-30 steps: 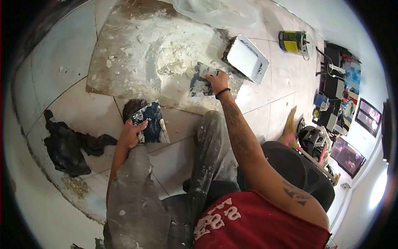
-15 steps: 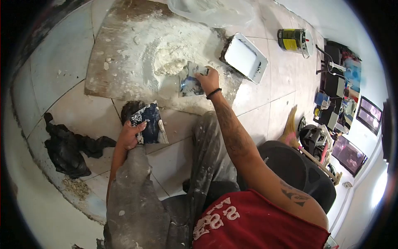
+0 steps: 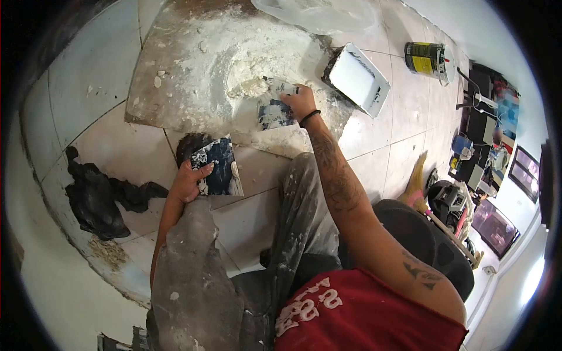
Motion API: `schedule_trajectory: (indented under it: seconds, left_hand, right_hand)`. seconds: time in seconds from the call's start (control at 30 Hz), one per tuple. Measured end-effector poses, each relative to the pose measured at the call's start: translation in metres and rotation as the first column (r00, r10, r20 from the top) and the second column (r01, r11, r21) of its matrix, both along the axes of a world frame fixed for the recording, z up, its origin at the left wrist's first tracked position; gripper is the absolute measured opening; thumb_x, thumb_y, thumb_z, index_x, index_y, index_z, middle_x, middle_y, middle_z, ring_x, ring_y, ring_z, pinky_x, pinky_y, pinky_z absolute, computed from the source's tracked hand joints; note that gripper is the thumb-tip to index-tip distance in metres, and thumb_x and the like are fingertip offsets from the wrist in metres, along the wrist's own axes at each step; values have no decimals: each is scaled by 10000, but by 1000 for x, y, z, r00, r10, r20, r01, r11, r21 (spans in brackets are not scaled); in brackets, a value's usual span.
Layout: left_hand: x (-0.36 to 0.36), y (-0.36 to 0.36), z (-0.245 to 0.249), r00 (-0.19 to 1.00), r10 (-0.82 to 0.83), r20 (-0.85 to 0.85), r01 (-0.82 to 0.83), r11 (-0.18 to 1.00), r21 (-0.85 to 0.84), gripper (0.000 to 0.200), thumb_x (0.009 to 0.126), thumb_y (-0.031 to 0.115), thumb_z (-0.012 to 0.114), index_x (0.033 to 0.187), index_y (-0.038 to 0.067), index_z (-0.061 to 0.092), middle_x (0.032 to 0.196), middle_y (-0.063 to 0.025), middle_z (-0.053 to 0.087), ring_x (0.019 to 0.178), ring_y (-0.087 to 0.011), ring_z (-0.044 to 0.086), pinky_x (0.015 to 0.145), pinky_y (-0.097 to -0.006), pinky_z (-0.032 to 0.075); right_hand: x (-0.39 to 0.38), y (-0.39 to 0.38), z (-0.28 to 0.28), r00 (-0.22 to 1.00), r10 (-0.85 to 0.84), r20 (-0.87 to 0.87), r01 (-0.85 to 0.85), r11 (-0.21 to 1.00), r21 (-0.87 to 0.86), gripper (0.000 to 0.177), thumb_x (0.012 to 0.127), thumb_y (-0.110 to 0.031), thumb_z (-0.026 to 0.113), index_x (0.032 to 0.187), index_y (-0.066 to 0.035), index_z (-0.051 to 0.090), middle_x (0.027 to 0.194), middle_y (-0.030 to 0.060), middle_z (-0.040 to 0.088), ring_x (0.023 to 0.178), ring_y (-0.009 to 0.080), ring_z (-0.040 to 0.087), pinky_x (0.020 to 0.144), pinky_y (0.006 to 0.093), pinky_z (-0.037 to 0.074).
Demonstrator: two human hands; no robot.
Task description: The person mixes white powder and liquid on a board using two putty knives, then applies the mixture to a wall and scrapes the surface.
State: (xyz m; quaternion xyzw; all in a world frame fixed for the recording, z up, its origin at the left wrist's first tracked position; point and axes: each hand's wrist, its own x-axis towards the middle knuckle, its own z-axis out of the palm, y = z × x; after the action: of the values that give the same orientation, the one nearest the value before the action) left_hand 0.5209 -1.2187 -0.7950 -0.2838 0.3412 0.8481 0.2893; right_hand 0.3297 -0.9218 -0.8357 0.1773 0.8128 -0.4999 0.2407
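My right hand (image 3: 301,104) grips a flat putty scraper (image 3: 275,114), dark blue and smeared with white. The scraper's far edge rests at a mound of cream-white powder and paste (image 3: 249,86) on a wooden board (image 3: 146,105). In my left hand (image 3: 186,182), over my knee, is a second flat scraper (image 3: 219,169), dark blue with white compound crusted along its edges. My thumb lies across its face. The board is coated in white powder and small lumps. A dark round shape (image 3: 192,146) sits just behind the left scraper, partly hidden by it.
A white rectangular tray (image 3: 358,79) overlaps the board's right edge. Clear plastic sheeting (image 3: 328,16) lies at the far side. A paint can (image 3: 426,57) lies beyond the tray. Left on the tiles is a crumpled black plastic bag (image 3: 96,202). A broom (image 3: 414,186) and a black chair (image 3: 410,231) are at right.
The view has shifted slightly, so the board and tray appear a little farther right and higher. Both hands keep their scrapers, and the right one's face now shows darker patches.
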Motion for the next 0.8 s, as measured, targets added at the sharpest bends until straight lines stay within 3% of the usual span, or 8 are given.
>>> schedule_trajectory:
  seconds: [0.1, 0.17, 0.27, 0.3, 0.5, 0.63, 0.7, 0.8]
  left_hand:
    - [0, 1, -3, 999, -24, 21, 24, 1000, -12, 188, 803, 16, 645, 989, 33, 623, 897, -7, 653, 812, -88, 612, 739, -261, 503]
    - [0, 0, -6, 999, -53, 4, 53, 998, -36, 178, 803, 13, 644, 980, 30, 626, 893, -8, 654, 808, -89, 614, 735, -262, 503]
    - [-1, -2, 0, 996, -90, -11, 90, 995, -43, 170, 802, 7, 641, 970, 29, 628, 891, -12, 654, 799, -90, 618, 730, -264, 505]
    - [-1, -1, 2, 997, -74, 15, 74, 997, -12, 168, 803, 6, 640, 969, 27, 627, 888, -14, 654, 797, -91, 618, 729, -264, 505]
    - [3, -2, 1, 999, 23, 45, -21, 999, -33, 173, 814, 3, 630, 985, 10, 606, 900, -38, 653, 778, -107, 626, 716, -246, 514]
    - [-2, -6, 8, 999, -24, 22, 24, 1000, 1, 176, 813, -12, 619, 987, 16, 610, 909, -32, 653, 764, -104, 622, 726, -250, 507]
    - [2, -3, 0, 1000, 22, 2, -22, 1000, 6, 173, 815, -10, 617, 986, 20, 613, 907, -25, 652, 758, -100, 618, 723, -251, 503]
    - [5, -1, -7, 1000, -2, -12, 2, 999, -37, 171, 820, 6, 617, 990, 24, 616, 906, -17, 650, 766, -98, 613, 722, -251, 496]
  right_hand:
    - [8, -5, -18, 1000, -31, 5, 30, 997, 70, 275, 662, -109, 713, 882, 47, 659, 784, 157, 673, 701, 225, 653, 642, 326, 513]
    - [12, -16, -27, 997, -39, -64, 38, 999, -26, 288, 655, -117, 718, 887, 42, 659, 791, 164, 674, 713, 237, 655, 663, 334, 514]
    - [6, -57, -8, 981, 135, -139, -117, 985, 128, 298, 642, -116, 725, 885, 42, 655, 779, 166, 671, 698, 238, 652, 657, 333, 510]
    - [4, -73, 13, 975, 188, -116, -179, 980, 82, 185, 703, -38, 675, 848, 67, 628, 707, 79, 632, 622, 130, 575, 569, 289, 477]
    - [-11, -76, 36, 1000, -22, -1, 20, 928, -371, 170, 733, -21, 680, 863, 64, 610, 705, 86, 640, 626, 151, 606, 553, 285, 493]
    - [-23, -22, 56, 972, 200, -126, -207, 977, -44, 204, 748, -59, 674, 892, 66, 603, 735, 98, 645, 620, 140, 608, 563, 284, 497]
    - [-23, 0, 68, 970, 80, -230, -104, 990, -95, 211, 739, -80, 683, 879, 61, 612, 726, 91, 645, 616, 131, 606, 564, 275, 493]
    - [-22, 13, 87, 823, 336, -459, -82, 869, 489, 274, 696, -95, 698, 922, 23, 597, 750, 170, 652, 692, 305, 635, 632, 362, 498]
